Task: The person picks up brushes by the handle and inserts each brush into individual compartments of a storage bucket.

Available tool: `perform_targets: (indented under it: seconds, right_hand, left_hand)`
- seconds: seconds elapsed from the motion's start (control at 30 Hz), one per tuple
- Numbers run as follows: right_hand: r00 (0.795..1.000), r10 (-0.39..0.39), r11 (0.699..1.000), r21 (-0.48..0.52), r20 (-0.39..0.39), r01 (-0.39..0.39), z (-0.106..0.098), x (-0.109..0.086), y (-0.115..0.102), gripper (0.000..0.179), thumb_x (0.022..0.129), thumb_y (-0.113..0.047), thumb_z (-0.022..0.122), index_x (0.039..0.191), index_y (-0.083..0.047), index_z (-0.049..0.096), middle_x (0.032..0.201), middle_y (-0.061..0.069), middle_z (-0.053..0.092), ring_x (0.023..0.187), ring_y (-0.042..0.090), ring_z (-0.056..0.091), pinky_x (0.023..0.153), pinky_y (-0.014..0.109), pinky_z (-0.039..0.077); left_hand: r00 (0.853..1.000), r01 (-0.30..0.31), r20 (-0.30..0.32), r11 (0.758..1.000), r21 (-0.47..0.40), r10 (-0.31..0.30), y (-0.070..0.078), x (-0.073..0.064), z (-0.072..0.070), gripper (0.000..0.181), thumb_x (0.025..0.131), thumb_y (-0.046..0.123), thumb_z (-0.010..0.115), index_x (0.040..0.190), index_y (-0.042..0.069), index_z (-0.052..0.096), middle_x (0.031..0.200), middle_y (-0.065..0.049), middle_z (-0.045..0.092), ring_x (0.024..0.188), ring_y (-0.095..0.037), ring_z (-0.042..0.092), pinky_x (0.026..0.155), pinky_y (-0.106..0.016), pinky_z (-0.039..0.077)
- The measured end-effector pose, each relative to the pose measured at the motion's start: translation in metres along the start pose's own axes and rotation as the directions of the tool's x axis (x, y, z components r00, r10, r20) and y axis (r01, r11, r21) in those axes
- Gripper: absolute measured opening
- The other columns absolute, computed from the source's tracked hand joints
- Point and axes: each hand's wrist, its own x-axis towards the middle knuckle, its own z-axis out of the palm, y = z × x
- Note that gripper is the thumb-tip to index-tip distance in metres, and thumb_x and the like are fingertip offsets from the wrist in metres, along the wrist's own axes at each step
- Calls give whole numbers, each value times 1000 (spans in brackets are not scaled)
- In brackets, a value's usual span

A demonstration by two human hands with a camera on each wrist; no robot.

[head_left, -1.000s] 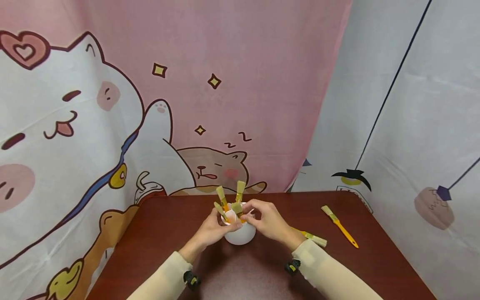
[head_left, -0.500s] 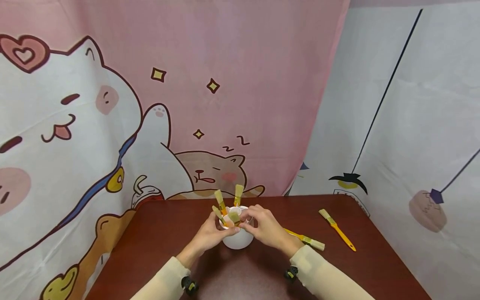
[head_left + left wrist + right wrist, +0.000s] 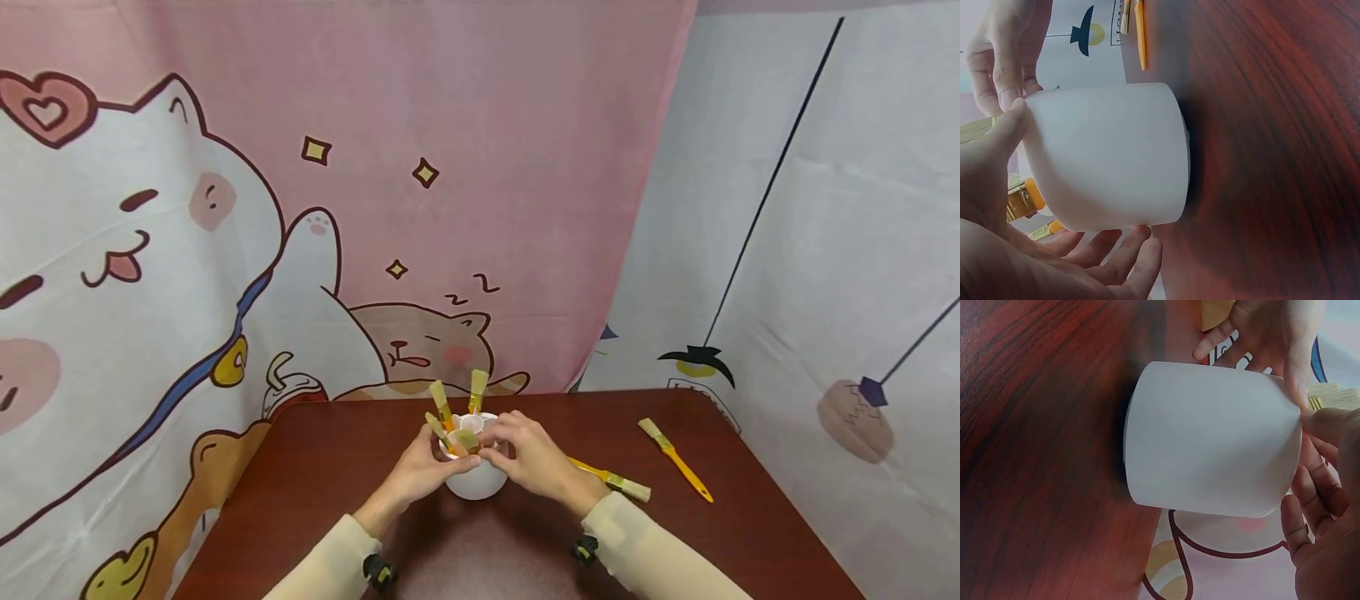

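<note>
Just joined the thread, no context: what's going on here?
A person steadies a white container with the left hand, while the right hand pinches a brush at its opening. Three other brushes stand in the container, bristles up. Two loose brushes lie on the dark red table, to the person's right.

Indoor nook of uncertain kind: cartoon-print cloth hangings point(image 3: 525, 183) behind a reddish-brown table point(image 3: 315, 467).
</note>
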Motion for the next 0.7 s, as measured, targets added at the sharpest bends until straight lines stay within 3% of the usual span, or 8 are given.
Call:
perform_targets:
  seconds: [0.17, 0.3, 0.33, 0.5, 0.7]
  right_hand:
    - [992, -102, 993, 52, -71, 106, 15, -6, 30, 15, 113, -41, 79, 124, -33, 86, 115, -18, 78, 100, 0, 61, 71, 23, 57]
    - [990, -108, 993, 35, -87, 111, 11, -6, 25, 15, 111, -32, 84, 125, -29, 87, 113, -15, 80, 99, 4, 65, 70, 27, 58]
    - [994, -78, 997, 16, -77, 80, 4, -4, 12, 16, 109, -27, 86, 124, -27, 87, 112, -12, 80, 98, 8, 68, 71, 32, 61]
    - [999, -13, 997, -71, -40, 10, -6, -3, -5, 23, 102, -12, 92, 123, -18, 87, 110, -4, 82, 101, 15, 71, 81, 34, 64]
    - [998, 64, 993, -94, -11, -65, -15, -7, -11, 26, 103, -14, 91, 128, -19, 87, 109, -5, 81, 105, 16, 73, 90, 39, 66]
  left_hand:
    - [1000, 0, -3, 1000, -6, 0, 0, -1, 0, 103, 94, 48, 99, 169, 3, 44, 154, -21, 70, 128, -31, 74, 104, -54, 66]
    - [1000, -9, -2, 1000, -9, 9, 1, -1, 0, 102, 94, 47, 99, 169, 3, 44, 155, -21, 69, 128, -31, 74, 104, -54, 66]
    - [1000, -10, -1, 1000, -11, 10, 1, -1, 0, 102, 94, 47, 99, 169, 3, 44, 155, -21, 69, 128, -31, 74, 104, -53, 66]
    - [1000, -17, 5, 1000, -4, 17, 0, 0, -1, 103, 95, 47, 98, 171, 5, 44, 159, -21, 68, 129, -32, 74, 105, -55, 65]
    - [1000, -19, 2, 1000, -1, 19, 0, 0, 0, 105, 94, 48, 98, 174, 7, 43, 170, -22, 60, 147, -43, 67, 120, -74, 55]
